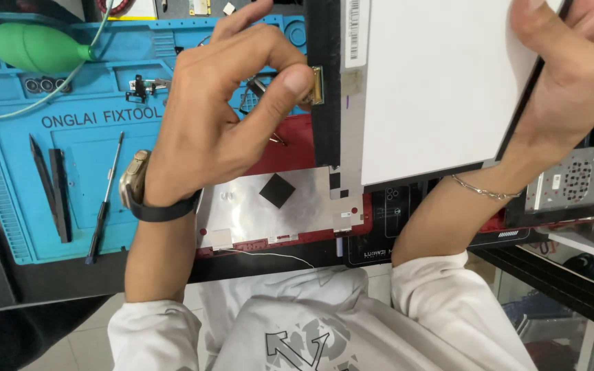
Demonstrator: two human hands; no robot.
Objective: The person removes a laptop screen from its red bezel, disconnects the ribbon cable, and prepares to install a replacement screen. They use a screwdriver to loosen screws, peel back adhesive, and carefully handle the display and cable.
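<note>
My left hand (232,113) pinches a small gold cable connector (317,86) at the left edge of a flat display panel (427,89), thumb and fingers closed on it. A watch sits on that wrist. The panel's white back faces me, with a black strip along its left side. My right hand (568,69) grips the panel's upper right edge and holds it tilted above a red laptop lid (283,148) lined with silver foil (276,213). A thin bracelet hangs on my right wrist.
A blue repair mat (84,144) lies at the left with a green air blower (32,47), a screwdriver (104,199), black pry tools (53,185) and small parts. A silver perforated metal part (572,180) lies at the right. The desk's front edge runs just above my lap.
</note>
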